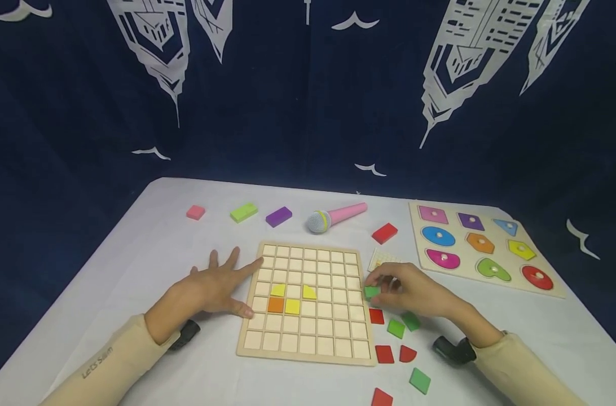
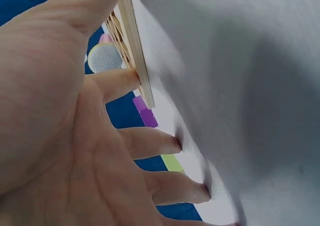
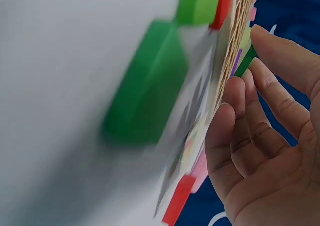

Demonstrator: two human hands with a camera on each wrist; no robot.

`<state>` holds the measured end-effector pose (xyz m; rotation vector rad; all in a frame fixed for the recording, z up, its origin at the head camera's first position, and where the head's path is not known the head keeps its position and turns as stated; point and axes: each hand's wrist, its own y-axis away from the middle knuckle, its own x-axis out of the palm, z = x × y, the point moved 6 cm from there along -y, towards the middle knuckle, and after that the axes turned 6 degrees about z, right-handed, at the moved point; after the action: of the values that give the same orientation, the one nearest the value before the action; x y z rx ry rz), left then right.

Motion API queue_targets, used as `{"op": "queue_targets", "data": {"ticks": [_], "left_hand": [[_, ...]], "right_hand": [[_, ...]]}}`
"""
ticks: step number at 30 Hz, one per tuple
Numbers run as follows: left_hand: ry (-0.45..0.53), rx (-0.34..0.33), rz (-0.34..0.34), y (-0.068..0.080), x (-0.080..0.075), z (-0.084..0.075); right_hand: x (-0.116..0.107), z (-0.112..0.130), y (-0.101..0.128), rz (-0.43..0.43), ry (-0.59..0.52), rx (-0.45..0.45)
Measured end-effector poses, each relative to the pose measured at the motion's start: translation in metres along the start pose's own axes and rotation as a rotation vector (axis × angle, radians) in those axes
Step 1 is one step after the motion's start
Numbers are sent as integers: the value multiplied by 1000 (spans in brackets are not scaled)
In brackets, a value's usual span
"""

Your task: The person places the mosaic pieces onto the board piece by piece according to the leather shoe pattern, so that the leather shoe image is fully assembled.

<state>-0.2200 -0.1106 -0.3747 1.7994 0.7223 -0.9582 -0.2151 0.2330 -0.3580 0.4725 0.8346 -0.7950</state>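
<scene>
A wooden grid board (image 1: 333, 358) lies mid-table, with yellow tiles (image 1: 292, 307) and an orange tile (image 1: 275, 305) in some of its squares. My left hand (image 1: 214, 287) is spread beside it, thumb and index finger at its left edge. In the left wrist view the other fingertips rest on the white cloth. My right hand (image 1: 414, 288) pinches a green tile (image 1: 372, 292) between thumb and fingers at the board's right edge. The same green tile (image 3: 245, 61) shows at the fingertips in the right wrist view. A small patterned card (image 1: 384, 257) lies partly behind this hand.
Red and green tiles (image 1: 419, 381) are scattered right of the board. A shape puzzle board (image 1: 470, 276) lies at the right. Along the back are a pink toy microphone (image 1: 341, 215), a red block (image 1: 385, 233), and purple (image 1: 278, 216), lime (image 1: 244, 212) and pink blocks (image 1: 196, 212).
</scene>
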Motion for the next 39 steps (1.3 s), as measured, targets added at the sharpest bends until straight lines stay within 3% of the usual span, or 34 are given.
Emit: {"op": "queue_targets", "data": {"ticks": [6, 10, 17, 25, 28, 32, 35, 39], "left_hand": [[3, -23, -12, -4, 1, 1], [3, 4, -14, -4, 2, 3], [87, 154, -7, -5, 1, 7], [202, 291, -64, -14, -10, 15], [284, 331, -116, -19, -17, 19], [451, 324, -165, -32, -26, 27], [535, 299, -141, -44, -28, 32], [516, 261, -100, -55, -33, 36]], "right_hand": [[10, 19, -16, 15, -13, -49], [18, 36, -26, 42, -15, -84], [35, 65, -42, 128, -19, -164], [48, 91, -58, 186, -4, -240], [51, 99, -62, 214, 8, -260], [52, 103, -65, 219, 38, -248], [54, 106, -66, 217, 37, -242], [60, 114, -69, 236, 18, -258]]}}
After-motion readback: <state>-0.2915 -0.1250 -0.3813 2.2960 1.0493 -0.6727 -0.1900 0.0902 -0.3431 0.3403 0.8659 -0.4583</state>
